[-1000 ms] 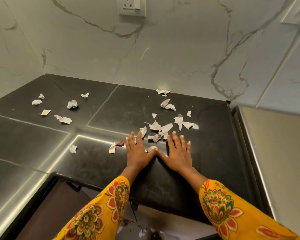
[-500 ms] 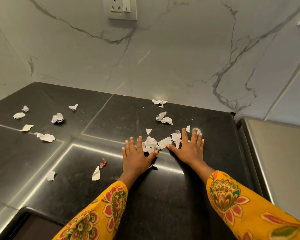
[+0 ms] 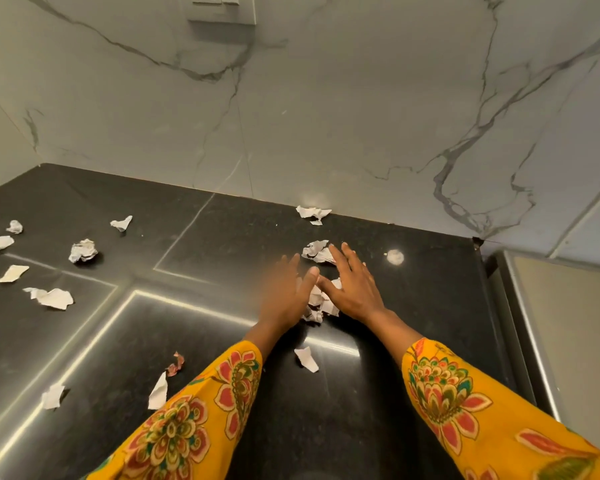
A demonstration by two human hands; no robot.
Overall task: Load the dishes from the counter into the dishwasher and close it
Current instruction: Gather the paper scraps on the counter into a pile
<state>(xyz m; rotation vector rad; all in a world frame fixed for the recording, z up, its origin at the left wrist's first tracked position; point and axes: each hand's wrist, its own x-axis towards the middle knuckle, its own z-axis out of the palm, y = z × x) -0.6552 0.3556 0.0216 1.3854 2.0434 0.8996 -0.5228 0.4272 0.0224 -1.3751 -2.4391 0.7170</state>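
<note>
Both hands lay flat and open on the black counter (image 3: pixel 413 306), fingers straight: the left hand (image 3: pixel 284 292), blurred, and the right hand (image 3: pixel 355 289) bracketed a heap of paper scraps (image 3: pixel 317 301) between them. More scraps (image 3: pixel 312 213) sat at twelve o'clock by the marble wall (image 3: pixel 326 116), and others (image 3: pixel 54 297) were scattered out at nine o'clock. No dishes or dishwasher showed.

Torn paper scraps (image 3: pixel 54 297) lie scattered across the black countertop (image 3: pixel 413 306). A switch plate (image 3: pixel 222 8) sits on the marble wall (image 3: pixel 326 116).
</note>
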